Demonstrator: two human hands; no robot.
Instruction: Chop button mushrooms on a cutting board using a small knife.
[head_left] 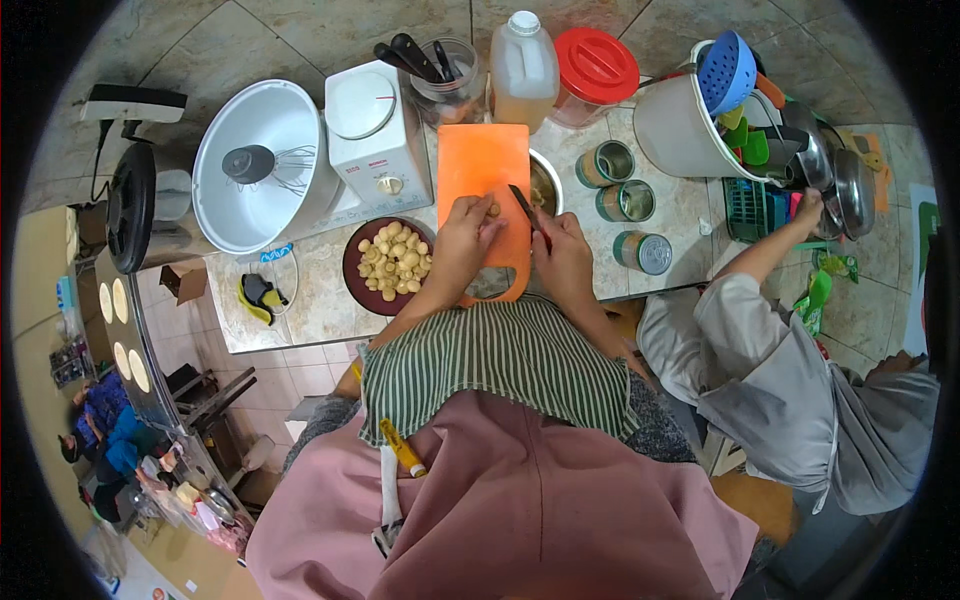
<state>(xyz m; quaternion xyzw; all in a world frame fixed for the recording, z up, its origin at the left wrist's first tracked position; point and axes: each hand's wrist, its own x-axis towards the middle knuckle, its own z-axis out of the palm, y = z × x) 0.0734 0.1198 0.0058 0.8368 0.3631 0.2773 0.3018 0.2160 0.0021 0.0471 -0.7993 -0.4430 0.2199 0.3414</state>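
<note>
My left hand point(462, 238) pinches a small pale button mushroom point(493, 209) over the orange cutting board point(483, 160). Wrapped round the handle of a dark-bladed knife point(521, 203) is my right hand point(563, 258); the blade points away from me, just right of the mushroom. Partly hidden behind the board's right edge sits a white bowl point(557, 182) with something brownish inside, too covered to make out. Left of my left forearm, a dark red plate point(351, 275) carries a heap of whole button mushrooms point(395, 260).
A stand mixer point(375, 140) with a white bowl point(215, 200) fills the left side. At the back are a plastic jug point(524, 75) and a red-lidded tub point(597, 68). Three cans point(642, 252) stand right, near a white bucket point(680, 125). A co-worker in grey point(770, 360) reaches toward metal dishes.
</note>
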